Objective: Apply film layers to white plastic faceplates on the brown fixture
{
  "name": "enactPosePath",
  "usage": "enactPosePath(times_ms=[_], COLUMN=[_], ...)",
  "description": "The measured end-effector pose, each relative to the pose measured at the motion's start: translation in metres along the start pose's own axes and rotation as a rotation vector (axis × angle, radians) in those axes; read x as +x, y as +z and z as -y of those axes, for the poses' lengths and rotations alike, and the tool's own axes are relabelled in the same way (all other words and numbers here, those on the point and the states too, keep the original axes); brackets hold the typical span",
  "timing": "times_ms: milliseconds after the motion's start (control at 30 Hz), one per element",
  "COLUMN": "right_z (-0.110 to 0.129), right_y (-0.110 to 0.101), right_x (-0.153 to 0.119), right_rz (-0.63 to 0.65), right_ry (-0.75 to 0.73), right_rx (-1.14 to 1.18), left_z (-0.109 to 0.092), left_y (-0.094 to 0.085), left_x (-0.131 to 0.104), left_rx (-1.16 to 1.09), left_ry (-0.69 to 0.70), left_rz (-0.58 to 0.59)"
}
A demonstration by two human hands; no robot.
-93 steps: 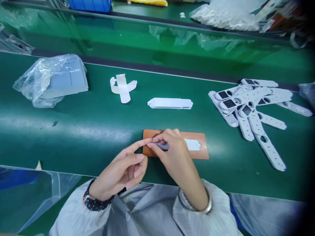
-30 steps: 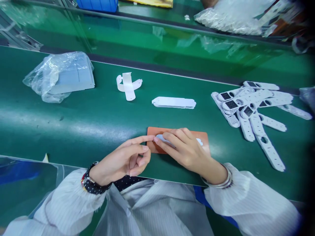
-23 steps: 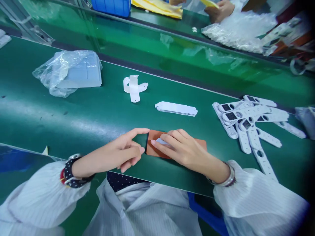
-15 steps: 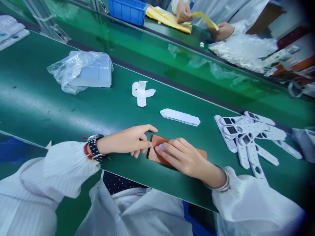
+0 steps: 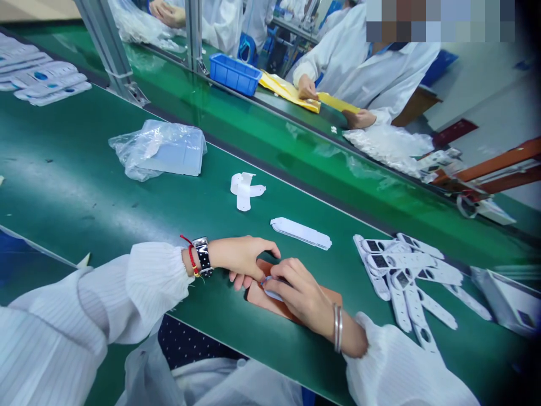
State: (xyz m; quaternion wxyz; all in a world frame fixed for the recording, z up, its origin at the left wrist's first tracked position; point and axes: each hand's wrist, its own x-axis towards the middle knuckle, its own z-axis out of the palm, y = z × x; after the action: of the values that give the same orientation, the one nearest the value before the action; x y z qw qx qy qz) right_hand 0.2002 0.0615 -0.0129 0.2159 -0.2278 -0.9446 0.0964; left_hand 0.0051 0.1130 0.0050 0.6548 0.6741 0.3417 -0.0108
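An orange-brown rectangular pad lies on the green bench near its front edge. Over it, my right hand has its fingers closed on a small white piece, largely covered by them. My left hand reaches in from the left, fingers curved and thumb apart, with its fingertips at the left end of that piece; whether it grips the piece is unclear. Just beyond the hands lies a stack of white strips. Farther back, some curled white strips sit crossed.
White strap-like parts with dark windows are piled at the right. A plastic-wrapped stack lies back left, near more white parts and a metal post. Across the divider are a blue basket and a person handling yellow material.
The view has tilted up, showing more of the far side. My left hand has moved closer to my right hand, its fingers now at the white piece over the pad.
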Motion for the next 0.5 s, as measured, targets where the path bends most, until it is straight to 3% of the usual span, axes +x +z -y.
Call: enactPosePath(times_ms=[233,500], right_z=[0.006,0.021], right_y=[-0.017,-0.059], right_x=[-0.027,-0.125], right_rz=[-0.017,-0.089], right_ry=[0.137,0.534], right_rx=[-0.055,-0.209], left_z=[0.001,0.001], left_y=[-0.001,0.001], left_x=[-0.003,-0.007], left_rx=[0.005,-0.004], left_ry=[-0.028,-0.055], left_rz=[0.003,-0.001])
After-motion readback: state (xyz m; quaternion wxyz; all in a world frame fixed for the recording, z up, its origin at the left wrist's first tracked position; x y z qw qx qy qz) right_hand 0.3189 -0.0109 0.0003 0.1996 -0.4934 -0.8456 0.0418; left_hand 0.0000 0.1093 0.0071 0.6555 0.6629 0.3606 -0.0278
